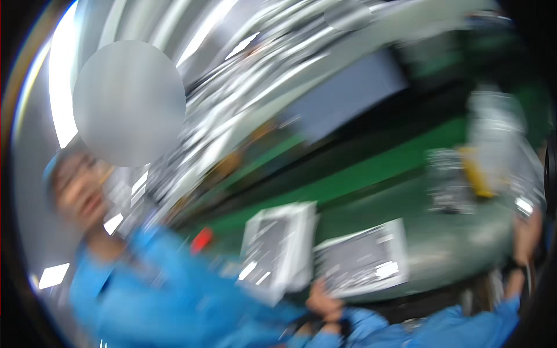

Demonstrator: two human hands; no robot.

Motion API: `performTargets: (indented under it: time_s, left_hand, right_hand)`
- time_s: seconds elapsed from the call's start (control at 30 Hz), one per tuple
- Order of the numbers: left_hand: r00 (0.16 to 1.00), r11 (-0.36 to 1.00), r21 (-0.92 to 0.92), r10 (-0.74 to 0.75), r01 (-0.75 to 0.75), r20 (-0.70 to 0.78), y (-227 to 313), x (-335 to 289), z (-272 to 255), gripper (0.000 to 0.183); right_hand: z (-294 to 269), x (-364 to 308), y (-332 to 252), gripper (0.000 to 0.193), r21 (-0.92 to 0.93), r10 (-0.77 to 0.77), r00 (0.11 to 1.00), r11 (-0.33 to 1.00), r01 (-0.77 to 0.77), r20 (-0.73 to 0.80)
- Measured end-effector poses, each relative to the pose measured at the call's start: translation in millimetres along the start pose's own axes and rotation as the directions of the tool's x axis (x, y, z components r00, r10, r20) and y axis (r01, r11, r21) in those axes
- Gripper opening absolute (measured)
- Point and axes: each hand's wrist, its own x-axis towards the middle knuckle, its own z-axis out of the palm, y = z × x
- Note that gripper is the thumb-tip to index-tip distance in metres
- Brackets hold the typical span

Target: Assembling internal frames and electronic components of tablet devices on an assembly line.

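Motion smears the whole head view. My left hand (324,300) is at the near left corner of a flat, white-bordered piece with a grey, shiny middle (362,258). Whether its fingers grip that corner is too blurred to tell. Far to the right, my right hand (527,235) reaches up beside a clear plastic bag or wrap (499,124), close to a bright glint. Its fingers are smeared too. A band shows at my right wrist, and both my sleeves are blue.
A person in blue workwear (174,284) stands close on my left. Near them lie a white box-like stack with a grey top (281,246) and a red object (202,239). The green table (371,185) also bears a yellow item (477,172), a greyish bundle (448,180) and a grey-blue panel (351,95).
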Motion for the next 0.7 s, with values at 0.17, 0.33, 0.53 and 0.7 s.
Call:
performTargets:
  time_s: [0.17, 0.33, 0.53, 0.7]
  left_hand:
    - [0.963, 0.920, -0.371, 0.205, -0.129, 0.175, 93.5, -73.0, 108.3, 0.043]
    - [0.909, 0.852, -0.329, 0.414, -0.407, -0.050, 98.4, -53.6, 130.4, 0.045]
    - [0.931, 0.902, -0.232, 0.359, -0.364, -0.067, 98.0, -66.4, 145.4, 0.053]
    - [0.929, 0.905, -0.215, 0.367, -0.367, -0.042, 103.8, -65.4, 136.3, 0.053]
  right_hand:
    - [-16.4, 47.2, -89.3, 0.087, -0.258, 0.253, 0.960, 0.926, -0.277, -0.121]
    - [-21.7, 37.0, -67.7, 0.098, -0.411, 0.239, 0.961, 0.869, -0.275, -0.138]
    - [-5.9, 37.4, -62.9, 0.095, -0.411, 0.285, 0.953, 0.860, -0.302, -0.103]
    - [-7.3, 40.4, -66.2, 0.095, -0.424, 0.298, 0.950, 0.852, -0.308, -0.091]
